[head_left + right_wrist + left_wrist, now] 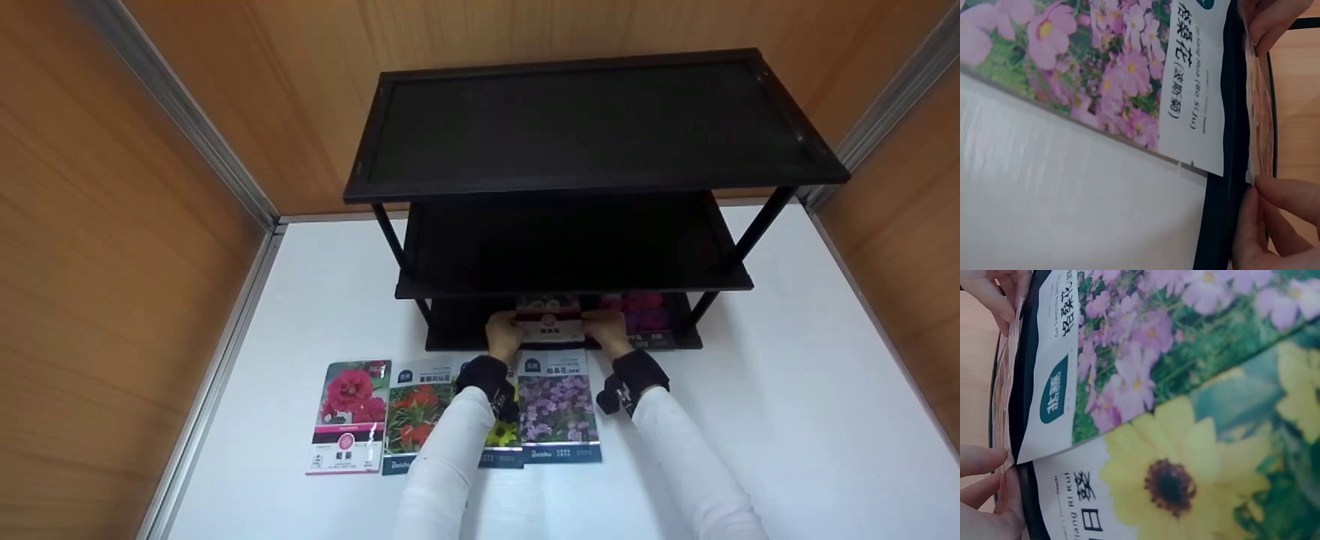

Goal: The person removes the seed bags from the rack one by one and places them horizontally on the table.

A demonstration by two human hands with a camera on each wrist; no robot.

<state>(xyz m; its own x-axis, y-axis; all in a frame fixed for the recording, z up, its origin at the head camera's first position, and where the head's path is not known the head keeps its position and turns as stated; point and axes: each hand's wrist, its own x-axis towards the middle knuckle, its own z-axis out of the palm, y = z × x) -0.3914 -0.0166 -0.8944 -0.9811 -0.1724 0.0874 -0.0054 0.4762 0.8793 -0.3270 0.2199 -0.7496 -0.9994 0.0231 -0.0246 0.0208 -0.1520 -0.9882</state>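
Both hands hold one seed packet [551, 327] at the front of the black rack's bottom shelf. My left hand [502, 335] pinches its left edge, and my right hand [607, 331] pinches the right edge between thumb and fingers. The packet has a pale lower end with a dark red band; the middle shelf hides its far part. From the right wrist the packet [1260, 121] appears edge-on, just above the shelf's front rim. Directly in front of the shelf lies a packet with pink-purple flowers [559, 405], beside one with yellow flowers [1168, 486].
A magenta-flowered packet [646, 319] sits on the bottom shelf, right of the hands. Packets with red flowers [416, 416] and deep pink flowers [349, 412] lie left on the white table [247, 465]. The rack's top shelf [585, 124] overhangs the work; wooden walls [97, 262] enclose the table.
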